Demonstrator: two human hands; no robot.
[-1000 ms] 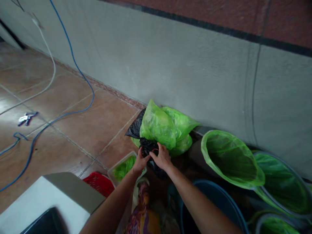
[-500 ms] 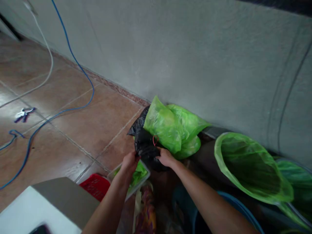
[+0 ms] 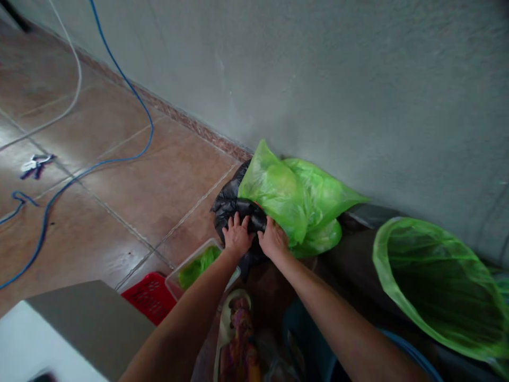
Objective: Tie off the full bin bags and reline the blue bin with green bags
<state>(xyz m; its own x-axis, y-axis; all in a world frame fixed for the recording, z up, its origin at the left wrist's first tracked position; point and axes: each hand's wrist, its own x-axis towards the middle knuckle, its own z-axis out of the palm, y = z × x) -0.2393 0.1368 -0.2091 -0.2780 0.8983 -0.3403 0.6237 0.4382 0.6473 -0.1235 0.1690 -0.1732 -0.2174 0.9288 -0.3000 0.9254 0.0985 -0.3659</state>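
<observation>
My left hand [image 3: 237, 237] lies on a black plastic bag [image 3: 227, 204], palm down with its fingers spread. Beside it, my right hand [image 3: 273, 239] presses on the bag's right side, thumb apart from the fingers; its fingertips are partly hidden. A filled light-green plastic bag [image 3: 278, 185] rests against the black one, close to my right fingers. Below my left hand stands a clear plastic tub [image 3: 173, 281] with crumpled green plastic [image 3: 199, 265] inside.
A bin lined with green plastic [image 3: 382, 249] stands at the right. Left are a red plastic basket [image 3: 147, 297], a white box [image 3: 43, 339], keys [image 3: 35, 165] and a blue cable [image 3: 89, 170] on the tiles. A patterned item [image 3: 240, 339] lies in front. The grey wall [image 3: 318, 79] is behind.
My hands have let go of the bunched black plastic and come closer together on top of the bag. The black bag now looks flatter, and my left fingers have spread out.
</observation>
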